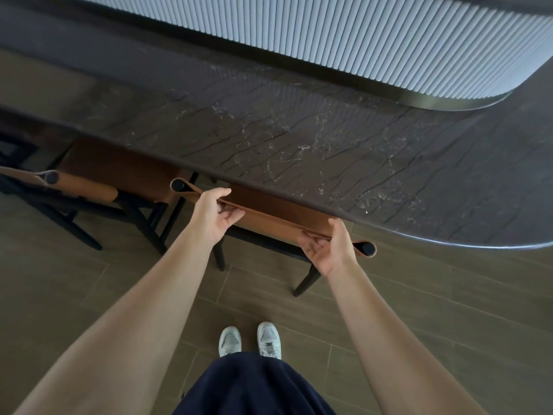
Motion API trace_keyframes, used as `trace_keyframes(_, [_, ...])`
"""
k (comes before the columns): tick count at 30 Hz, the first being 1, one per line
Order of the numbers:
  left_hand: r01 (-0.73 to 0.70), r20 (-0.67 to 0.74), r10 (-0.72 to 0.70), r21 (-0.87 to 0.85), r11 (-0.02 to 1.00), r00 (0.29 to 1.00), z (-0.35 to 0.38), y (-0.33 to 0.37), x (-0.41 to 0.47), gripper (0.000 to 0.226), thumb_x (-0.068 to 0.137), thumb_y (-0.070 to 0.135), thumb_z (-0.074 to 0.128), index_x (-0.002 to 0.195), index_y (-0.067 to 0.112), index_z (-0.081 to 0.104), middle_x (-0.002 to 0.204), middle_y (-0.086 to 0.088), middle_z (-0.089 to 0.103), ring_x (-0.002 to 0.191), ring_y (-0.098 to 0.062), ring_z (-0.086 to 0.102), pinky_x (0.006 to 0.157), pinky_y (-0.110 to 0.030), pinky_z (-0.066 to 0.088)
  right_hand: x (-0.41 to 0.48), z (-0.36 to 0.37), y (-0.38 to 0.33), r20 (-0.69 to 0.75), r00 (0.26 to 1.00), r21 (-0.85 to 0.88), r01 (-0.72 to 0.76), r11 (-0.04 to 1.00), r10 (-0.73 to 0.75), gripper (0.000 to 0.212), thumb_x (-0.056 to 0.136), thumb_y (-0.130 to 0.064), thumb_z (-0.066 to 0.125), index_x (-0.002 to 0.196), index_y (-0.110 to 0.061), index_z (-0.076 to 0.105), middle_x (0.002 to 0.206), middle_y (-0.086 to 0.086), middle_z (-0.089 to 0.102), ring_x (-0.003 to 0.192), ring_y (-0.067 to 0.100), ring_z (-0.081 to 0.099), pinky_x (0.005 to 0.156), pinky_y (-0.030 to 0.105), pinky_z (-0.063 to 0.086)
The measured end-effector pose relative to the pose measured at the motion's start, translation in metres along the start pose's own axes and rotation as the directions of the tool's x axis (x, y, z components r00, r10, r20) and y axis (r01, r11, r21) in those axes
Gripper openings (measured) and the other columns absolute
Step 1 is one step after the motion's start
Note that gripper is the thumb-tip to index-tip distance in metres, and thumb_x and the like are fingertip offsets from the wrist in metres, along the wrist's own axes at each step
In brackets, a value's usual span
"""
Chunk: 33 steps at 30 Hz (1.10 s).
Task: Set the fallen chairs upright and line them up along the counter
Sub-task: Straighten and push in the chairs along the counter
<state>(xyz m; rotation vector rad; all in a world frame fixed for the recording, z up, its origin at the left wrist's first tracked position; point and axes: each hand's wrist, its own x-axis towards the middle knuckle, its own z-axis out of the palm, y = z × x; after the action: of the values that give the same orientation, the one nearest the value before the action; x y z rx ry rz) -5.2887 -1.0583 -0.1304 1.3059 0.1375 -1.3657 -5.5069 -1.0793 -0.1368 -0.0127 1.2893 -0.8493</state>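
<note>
Left hand point(214, 215) and right hand point(329, 248) gripping upright chair point(269, 214) backrest, tucked under counter point(299, 139)

Tight gap between chair backrest point(270, 213) and counter edge point(299, 191)

A floor point(419, 310) of long brown wood-look tiles with thin pale grout lines fills the near part of the view in soft, even light. Across the middle runs a dark brown stone table point(299, 139) with black veins and pale flecks, its near edge curving round at the right. Beyond it rises a pale grey fluted panel point(359, 34), rounded at the right, with a dark metal band point(443, 101) along its base.
</note>
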Motion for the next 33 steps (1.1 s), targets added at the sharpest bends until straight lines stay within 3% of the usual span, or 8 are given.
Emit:
trace_keyframes(3, [-0.060, 0.002, 0.060, -0.003, 0.998, 0.998, -0.010, 0.005, -0.014, 0.054, 0.094, 0.008, 0.055, 0.145, 0.009, 0.036, 0.147, -0.022, 0.040, 0.126, -0.039, 0.050, 0.100, -0.047, 0.050, -0.018, 0.008, 0.002, 0.059, 0.998, -0.107, -0.030, 0.994, 0.036, 0.064, 0.098, -0.031, 0.052, 0.151, -0.012, 0.022, 0.141, 0.025, 0.047, 0.110, 0.035, 0.063, 0.082, 0.041, 0.056])
trace_keyframes(6, [-0.153, 0.057, 0.152, 0.004, 0.988, 0.987, -0.020, 0.009, -0.035, 0.063, 0.097, 0.008, 0.051, 0.153, 0.012, 0.022, 0.151, -0.018, 0.035, 0.124, -0.035, 0.053, 0.093, -0.046, 0.053, -0.030, 0.012, 0.005, 0.061, 0.998, -0.304, 0.046, 0.951, -0.029, 0.049, 0.096, -0.035, 0.051, 0.136, -0.010, 0.041, 0.105, 0.013, 0.074, 0.100, 0.026, 0.069, 0.089, 0.043, 0.053])
trace_keyframes(9, [-0.281, 0.110, 0.278, 0.017, 0.960, 0.954, -0.025, 0.015, -0.062, 0.059, 0.100, 0.007, 0.045, 0.153, 0.014, 0.022, 0.144, -0.016, 0.044, 0.118, -0.031, 0.058, 0.096, -0.046, 0.052, -0.046, 0.018, 0.008, 0.110, 0.987, -0.439, 0.157, 0.885, -0.121, 0.036, 0.096, -0.034, 0.049, 0.120, -0.010, 0.061, 0.091, 0.004, 0.077, 0.094, 0.020, 0.071, 0.093, 0.040, 0.052])
trace_keyframes(13, [-0.375, 0.141, 0.366, 0.039, 0.926, 0.920, -0.038, 0.025, -0.091, 0.047, 0.101, 0.008, 0.043, 0.147, 0.015, 0.035, 0.135, -0.014, 0.054, 0.116, -0.030, 0.061, 0.100, -0.047, 0.050, -0.071, 0.032, 0.017, 0.279, 0.941, -0.436, 0.300, 0.848, -0.190, 0.028, 0.097, -0.028, 0.051, 0.117, -0.016, 0.065, 0.098, 0.001, 0.076, 0.095, 0.016, 0.072, 0.092, 0.036, 0.052])
trace_keyframes(18, [-0.446, 0.153, 0.427, 0.128, 0.886, 0.891, -0.080, 0.033, -0.122, 0.038, 0.101, 0.012, 0.046, 0.138, 0.017, 0.047, 0.132, -0.010, 0.059, 0.115, -0.026, 0.062, 0.099, -0.043, 0.051, -0.099, 0.046, 0.050, 0.393, 0.900, -0.423, 0.361, 0.831, -0.190, 0.026, 0.098, -0.035, 0.050, 0.120, -0.025, 0.061, 0.106, -0.001, 0.074, 0.101, 0.017, 0.069, 0.097, 0.040, 0.050])
trace_keyframes(26, [-0.516, 0.160, 0.493, 0.188, 0.836, 0.855, -0.178, 0.059, -0.171, 0.040, 0.101, 0.020, 0.046, 0.141, 0.019, 0.048, 0.132, -0.004, 0.060, 0.119, -0.021, 0.060, 0.100, -0.039, 0.050, -0.151, 0.069, 0.136, 0.515, 0.836, -0.397, 0.427, 0.812, -0.187, 0.037, 0.097, -0.043, 0.049, 0.131, -0.028, 0.053, 0.110, -0.001, 0.073, 0.106, 0.018, 0.067, 0.093, 0.038, 0.052])
trace_keyframes(33, [-0.522, 0.130, 0.505, 0.246, 0.817, 0.853, -0.261, 0.075, -0.209, 0.040, 0.100, 0.022, 0.049, 0.141, 0.024, 0.047, 0.132, 0.001, 0.060, 0.122, -0.020, 0.057, 0.102, -0.040, 0.048, -0.183, 0.097, 0.219, 0.561, 0.818, -0.443, 0.424, 0.789, -0.124, 0.041, 0.099, -0.042, 0.045, 0.136, -0.025, 0.051, 0.122, 0.003, 0.068, 0.110, 0.020, 0.064, 0.100, 0.043, 0.048])
